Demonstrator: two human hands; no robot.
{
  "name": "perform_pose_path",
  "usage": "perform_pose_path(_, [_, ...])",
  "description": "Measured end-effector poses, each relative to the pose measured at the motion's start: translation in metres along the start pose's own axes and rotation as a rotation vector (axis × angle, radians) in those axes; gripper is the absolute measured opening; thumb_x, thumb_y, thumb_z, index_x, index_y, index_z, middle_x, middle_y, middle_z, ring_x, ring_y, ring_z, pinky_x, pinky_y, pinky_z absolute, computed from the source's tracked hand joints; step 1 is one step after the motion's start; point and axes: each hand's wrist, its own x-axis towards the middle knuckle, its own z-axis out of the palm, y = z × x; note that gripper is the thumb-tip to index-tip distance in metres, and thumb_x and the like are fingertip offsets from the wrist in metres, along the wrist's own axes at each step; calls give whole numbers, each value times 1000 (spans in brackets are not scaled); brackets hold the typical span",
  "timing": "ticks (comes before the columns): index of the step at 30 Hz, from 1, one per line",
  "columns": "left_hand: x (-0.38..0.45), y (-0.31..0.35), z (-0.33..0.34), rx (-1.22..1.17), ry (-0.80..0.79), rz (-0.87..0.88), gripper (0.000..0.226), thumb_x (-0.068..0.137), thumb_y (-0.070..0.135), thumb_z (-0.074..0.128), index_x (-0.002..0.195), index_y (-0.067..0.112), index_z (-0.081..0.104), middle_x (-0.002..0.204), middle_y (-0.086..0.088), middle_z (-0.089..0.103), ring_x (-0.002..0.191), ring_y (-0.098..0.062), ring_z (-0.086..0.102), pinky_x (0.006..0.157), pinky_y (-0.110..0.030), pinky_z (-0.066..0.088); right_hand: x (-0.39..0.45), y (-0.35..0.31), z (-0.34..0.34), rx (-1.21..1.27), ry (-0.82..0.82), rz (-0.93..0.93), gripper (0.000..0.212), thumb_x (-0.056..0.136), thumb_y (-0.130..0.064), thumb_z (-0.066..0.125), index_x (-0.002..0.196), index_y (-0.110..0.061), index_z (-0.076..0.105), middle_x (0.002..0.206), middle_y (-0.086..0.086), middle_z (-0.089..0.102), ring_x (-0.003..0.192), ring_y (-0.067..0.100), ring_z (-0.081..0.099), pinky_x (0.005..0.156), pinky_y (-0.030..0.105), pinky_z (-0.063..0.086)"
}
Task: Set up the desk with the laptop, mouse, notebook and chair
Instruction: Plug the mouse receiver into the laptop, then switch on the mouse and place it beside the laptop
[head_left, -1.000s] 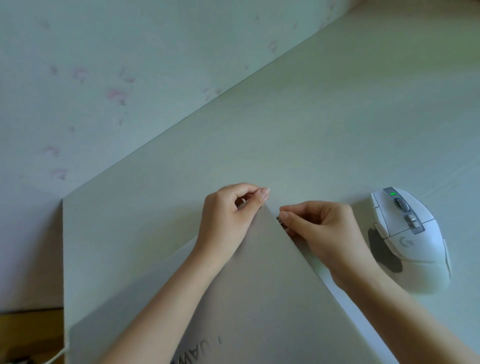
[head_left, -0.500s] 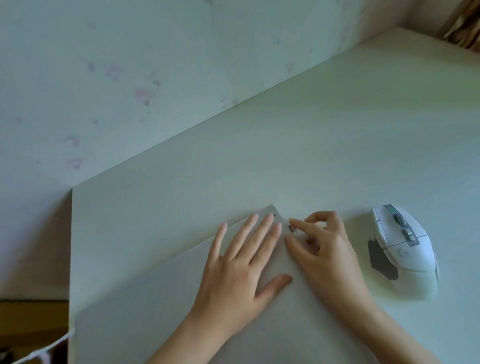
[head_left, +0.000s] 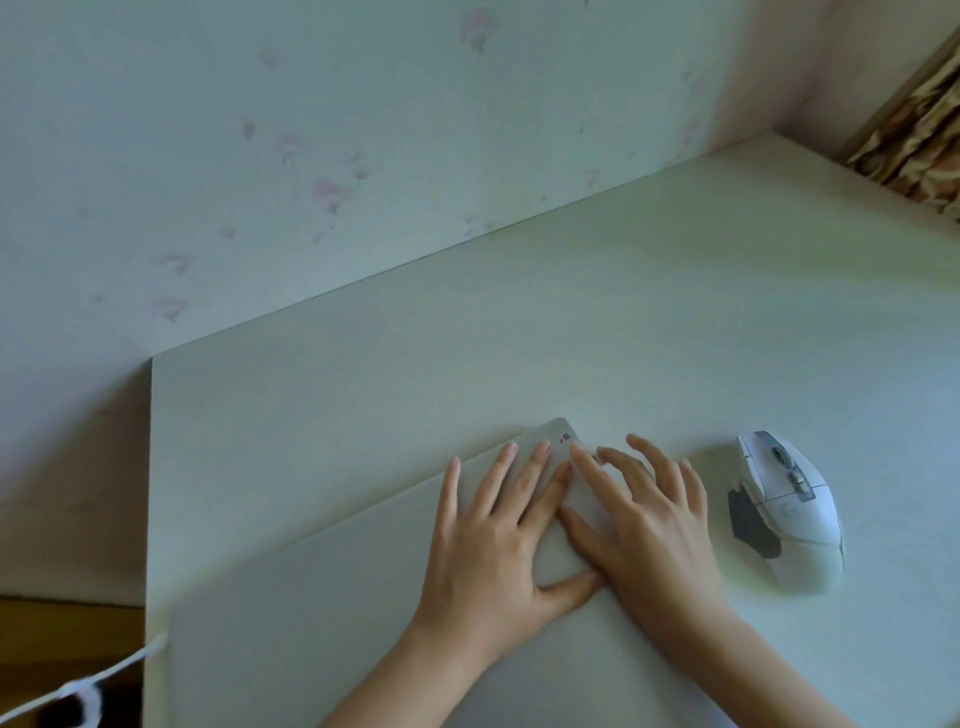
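Both the left hand (head_left: 493, 540) and the right hand (head_left: 654, 535) lie flat, fingers spread, on the closed pale grey laptop (head_left: 322, 613) lying on the whitish wooden surface (head_left: 571, 332), with the white computer mouse (head_left: 784, 509) just beside the right hand.

The laptop (head_left: 322, 597) is grey and closed, lying flat on the pale desk (head_left: 571, 338) with one corner pointing away; the white mouse (head_left: 795, 514) sits upright just right of the laptop, apart from it.
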Motion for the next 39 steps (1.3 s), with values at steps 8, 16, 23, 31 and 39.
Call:
perform_pose_path(8, [-1, 1, 3, -49, 40, 15, 89, 68, 73, 47, 145, 28, 39, 156, 8, 31, 145, -19, 26, 109, -64, 25, -1, -4, 4, 76, 71, -37, 47, 78, -44, 51, 115, -18, 64, 110, 10, 68, 109, 32, 58, 93, 39, 35])
perform_pose_path(16, [0, 1, 5, -41, 55, 22, 90, 68, 72, 47, 145, 26, 41, 155, 6, 33, 143, -23, 30, 108, -66, 24, 1, -2, 6, -120, 109, -103, 41, 78, -40, 58, 113, -19, 62, 107, 4, 69, 103, 28, 63, 91, 52, 44])
perform_pose_path(23, [2, 3, 5, -34, 92, 22, 74, 76, 69, 45, 133, 23, 55, 148, 2, 45, 135, -26, 44, 101, -65, 34, -2, 6, -6, -281, 109, -155, 35, 84, -37, 49, 108, -17, 65, 107, 4, 68, 103, 28, 62, 95, 51, 42])
perform_pose_path(31, [27, 48, 20, -60, 184, -64, 50, 83, 48, 41, 114, 17, 66, 131, -5, 61, 120, -24, 58, 95, -60, 42, -11, 66, -40, -338, 277, -127, 26, 77, -19, 58, 102, -17, 66, 113, 5, 65, 112, 29, 56, 102, 52, 35])
perform_pose_path(39, [45, 66, 29, -30, 186, -192, 53, 81, 50, 41, 112, 16, 66, 133, 0, 59, 129, -17, 47, 99, -66, 35, -21, 116, -48, -184, 14, 115, 59, 79, -41, 64, 132, -22, 47, 140, 10, 46, 113, 35, 56, 79, 47, 52])
